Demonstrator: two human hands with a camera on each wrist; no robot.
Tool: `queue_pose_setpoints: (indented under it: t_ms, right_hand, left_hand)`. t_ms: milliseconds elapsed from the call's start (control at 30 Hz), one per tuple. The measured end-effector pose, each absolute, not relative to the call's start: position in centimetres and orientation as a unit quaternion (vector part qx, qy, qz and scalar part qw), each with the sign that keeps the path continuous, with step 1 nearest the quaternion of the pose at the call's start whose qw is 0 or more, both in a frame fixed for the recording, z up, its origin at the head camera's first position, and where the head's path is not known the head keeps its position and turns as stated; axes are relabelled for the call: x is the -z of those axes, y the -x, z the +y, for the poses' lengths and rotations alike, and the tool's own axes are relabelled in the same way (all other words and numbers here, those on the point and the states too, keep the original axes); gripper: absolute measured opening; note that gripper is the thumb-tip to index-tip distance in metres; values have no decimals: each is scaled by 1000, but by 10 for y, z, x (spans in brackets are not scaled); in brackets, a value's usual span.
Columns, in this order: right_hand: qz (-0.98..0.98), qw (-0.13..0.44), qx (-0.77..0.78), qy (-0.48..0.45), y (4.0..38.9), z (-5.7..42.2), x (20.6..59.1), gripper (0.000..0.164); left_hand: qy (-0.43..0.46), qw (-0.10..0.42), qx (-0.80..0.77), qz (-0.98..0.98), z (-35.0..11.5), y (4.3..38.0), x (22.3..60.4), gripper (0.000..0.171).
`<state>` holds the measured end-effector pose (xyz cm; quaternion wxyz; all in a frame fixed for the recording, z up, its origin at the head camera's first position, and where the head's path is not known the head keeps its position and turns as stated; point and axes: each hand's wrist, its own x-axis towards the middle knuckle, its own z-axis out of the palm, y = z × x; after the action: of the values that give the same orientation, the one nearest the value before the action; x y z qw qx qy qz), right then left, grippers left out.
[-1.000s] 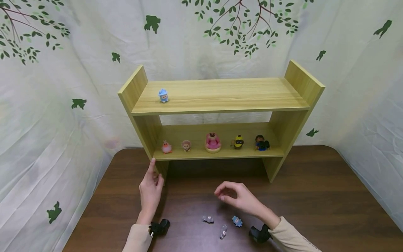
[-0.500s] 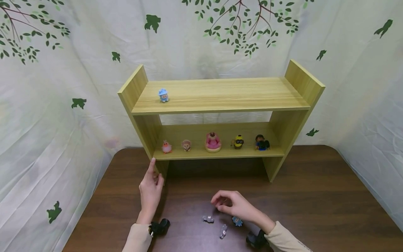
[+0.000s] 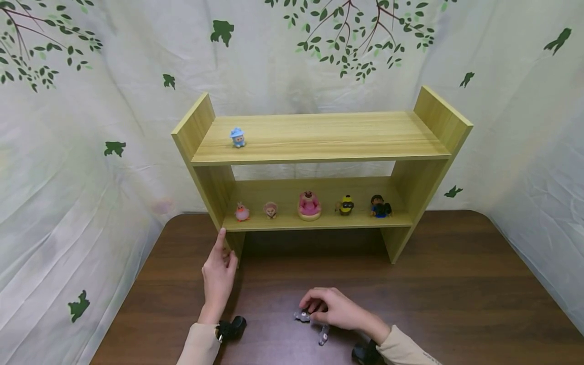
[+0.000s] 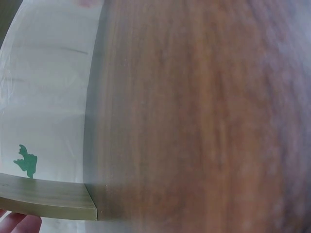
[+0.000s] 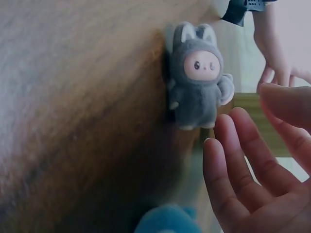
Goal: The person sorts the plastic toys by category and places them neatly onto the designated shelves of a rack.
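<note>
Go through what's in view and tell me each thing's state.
Shelf: standing upright
Left hand: index finger extended at the shelf's left front edge
Right hand: fingers bent, holding nothing visible
Left gray figurine: lying down
Right gray figurine: lying down
Blue figurine: partly seen, pose unclear
Blue-hatted figurine: upright
Five middle-shelf figurines: upright

head view: soft, even light; pale sheen on the near tabletop (image 3: 274, 344), deep shadow beneath the lower shelf (image 3: 287, 212). left wrist view: tabletop blurred, hazy at right; board (image 4: 48, 198) edge bowed. right wrist view: dimmer, tabletop smeared, blue toy (image 5: 167, 221) soft, grey toy (image 5: 197, 92) sharper.
</note>
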<state>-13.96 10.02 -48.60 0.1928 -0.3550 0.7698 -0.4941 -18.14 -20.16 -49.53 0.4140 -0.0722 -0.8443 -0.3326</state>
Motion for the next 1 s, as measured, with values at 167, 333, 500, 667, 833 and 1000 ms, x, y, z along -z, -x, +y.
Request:
queue_pose_setpoints:
  t_ms: [167, 333, 500, 667, 833, 1000]
  right_hand:
    - [782, 199, 485, 338, 138, 96, 488, 23]
    - [790, 183, 472, 344, 136, 92, 490, 23]
    - [803, 157, 447, 362, 135, 90, 492, 22]
    - [816, 148, 427, 360, 135, 88, 495, 20]
    - [824, 127, 414, 367, 135, 86, 498, 17]
    - [826, 116, 411, 369, 134, 87, 497, 13]
  left_hand:
    - [70, 409, 334, -846, -202, 182, 495, 85]
    - [68, 406, 335, -848, -202, 183, 497, 84]
    - [68, 406, 332, -849, -202, 183, 498, 82]
    - [63, 403, 332, -851, -202, 183, 497, 84]
    - [61, 402, 332, -851, -202, 183, 497, 85]
    - [63, 408, 329, -849, -201, 183, 498, 84]
